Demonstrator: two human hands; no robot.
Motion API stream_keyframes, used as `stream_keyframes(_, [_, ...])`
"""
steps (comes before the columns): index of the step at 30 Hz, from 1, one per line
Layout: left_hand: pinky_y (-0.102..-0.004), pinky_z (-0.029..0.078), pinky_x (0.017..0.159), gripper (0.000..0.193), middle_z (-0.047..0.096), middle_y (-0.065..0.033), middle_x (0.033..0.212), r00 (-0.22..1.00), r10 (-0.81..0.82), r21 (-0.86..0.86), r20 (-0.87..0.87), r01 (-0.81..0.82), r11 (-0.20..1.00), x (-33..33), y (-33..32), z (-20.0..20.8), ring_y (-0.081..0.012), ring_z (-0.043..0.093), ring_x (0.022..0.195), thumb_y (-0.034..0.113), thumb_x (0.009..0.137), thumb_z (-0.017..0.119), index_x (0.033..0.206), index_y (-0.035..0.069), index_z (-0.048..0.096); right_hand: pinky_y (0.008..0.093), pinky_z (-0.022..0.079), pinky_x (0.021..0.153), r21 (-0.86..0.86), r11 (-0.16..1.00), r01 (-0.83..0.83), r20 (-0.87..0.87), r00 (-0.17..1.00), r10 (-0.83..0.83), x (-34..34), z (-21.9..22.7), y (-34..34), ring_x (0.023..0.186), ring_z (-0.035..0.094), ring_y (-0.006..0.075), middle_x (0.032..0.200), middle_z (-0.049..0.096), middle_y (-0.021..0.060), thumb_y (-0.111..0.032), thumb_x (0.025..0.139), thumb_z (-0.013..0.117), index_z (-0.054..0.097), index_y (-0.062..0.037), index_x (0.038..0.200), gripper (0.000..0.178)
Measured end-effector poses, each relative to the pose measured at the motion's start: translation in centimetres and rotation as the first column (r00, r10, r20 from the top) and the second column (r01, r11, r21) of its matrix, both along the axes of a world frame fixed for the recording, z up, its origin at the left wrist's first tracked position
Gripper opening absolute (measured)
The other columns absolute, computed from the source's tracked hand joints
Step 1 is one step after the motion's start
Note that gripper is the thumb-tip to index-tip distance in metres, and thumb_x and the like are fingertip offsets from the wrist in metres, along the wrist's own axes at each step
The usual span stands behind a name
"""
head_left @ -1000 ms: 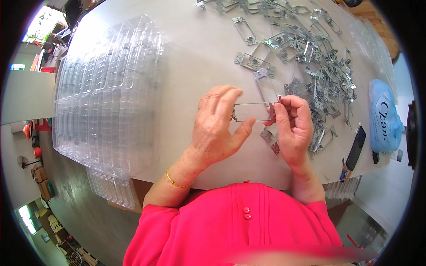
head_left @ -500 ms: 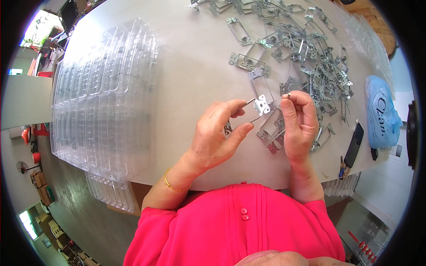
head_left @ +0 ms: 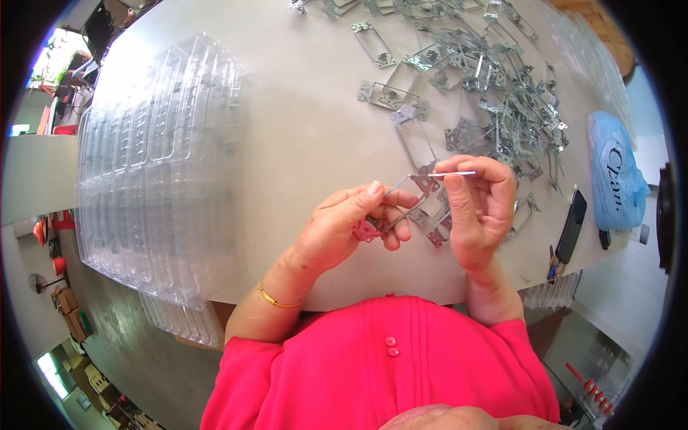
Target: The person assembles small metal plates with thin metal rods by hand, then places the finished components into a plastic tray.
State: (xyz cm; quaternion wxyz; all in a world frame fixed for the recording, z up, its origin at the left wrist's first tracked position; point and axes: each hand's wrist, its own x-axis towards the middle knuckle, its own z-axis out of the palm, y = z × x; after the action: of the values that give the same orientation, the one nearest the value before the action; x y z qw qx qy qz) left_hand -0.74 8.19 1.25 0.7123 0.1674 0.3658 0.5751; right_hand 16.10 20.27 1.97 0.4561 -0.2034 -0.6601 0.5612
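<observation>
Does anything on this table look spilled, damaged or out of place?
Nothing plainly spilled or damaged stands out. The heap of silvery rectangular metal frames on the right looks tangled, pieces overlapping at odd angles, whereas the clear ribbed plastic trays on the left sit in a stack.

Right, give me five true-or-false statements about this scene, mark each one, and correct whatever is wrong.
1. The left hand holds a metal frame. True.
2. The right hand is empty. False: it pinches a thin metal rod.
3. Clear plastic trays sit at the left side of the table. True.
4. The gold-coloured bracelet is on the right wrist. False: it is on the left wrist.
5. The black phone lies among the plastic trays. False: it lies at the table's right side, near the blue bag.
</observation>
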Motion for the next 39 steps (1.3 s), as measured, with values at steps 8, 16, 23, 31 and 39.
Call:
stream_keyframes(8, [-0.0308,0.049,0.076,0.056,0.069,-0.0145,0.087,0.997,-0.030,0.046,-0.071,0.033,0.998,-0.2,0.0,-0.2,-0.0195,0.064,0.076,0.037,0.112,0.035,0.130,-0.008,0.063,0.0292,0.052,0.086,0.216,0.976,0.024,0.070,0.997,-0.040,-0.2,-0.6,0.2,0.097,0.065,0.0173,0.110,0.068,0.0172,0.009,0.094,0.066,0.055,0.0000,0.112,0.022])
stream_keyframes(16, [-0.0300,0.048,0.076,0.055,0.069,-0.0115,0.093,0.991,-0.039,0.024,-0.131,0.042,0.999,-0.1,-0.3,0.0,-0.0166,0.062,0.084,0.039,0.110,0.041,0.133,-0.006,0.062,0.0318,0.054,0.081,0.357,0.934,0.028,0.132,0.988,-0.080,-0.3,-0.2,0.5,0.094,0.068,0.0222,0.105,0.071,0.0186,0.005,0.091,0.072,0.057,-0.0014,0.106,0.022])
stream_keyframes(23, [-0.0292,0.045,0.073,0.055,0.067,-0.0083,0.090,0.977,-0.045,0.032,-0.208,0.053,0.998,-0.1,-0.4,0.3,-0.0151,0.060,0.083,0.041,0.110,0.043,0.132,-0.005,0.064,0.0338,0.055,0.082,0.402,0.916,0.003,0.173,0.982,-0.079,-0.3,-0.1,0.5,0.096,0.070,0.0262,0.105,0.072,0.0202,0.004,0.089,0.072,0.058,-0.0025,0.103,0.021])
stream_keyframes(31, [-0.0289,0.043,0.069,0.056,0.066,-0.0084,0.086,0.976,-0.061,0.027,-0.208,0.068,0.997,-0.2,-0.6,0.4,-0.0144,0.057,0.078,0.041,0.110,0.042,0.129,-0.006,0.066,0.0339,0.056,0.082,0.286,0.955,-0.075,0.208,0.978,0.015,-0.2,-0.3,0.5,0.096,0.072,0.0253,0.106,0.072,0.0186,0.003,0.092,0.069,0.058,-0.0014,0.104,0.017])
stream_keyframes(39, [-0.0288,0.043,0.064,0.059,0.064,-0.0100,0.077,0.993,-0.033,0.131,-0.110,0.047,0.990,-0.6,-0.2,0.0,-0.0160,0.056,0.069,0.041,0.110,0.039,0.126,-0.008,0.066,0.0307,0.052,0.094,-0.060,0.981,-0.182,0.116,0.975,0.188,-0.2,0.8,0.6,0.108,0.067,0.0185,0.112,0.070,0.0159,0.005,0.100,0.057,0.057,0.0001,0.116,0.017])
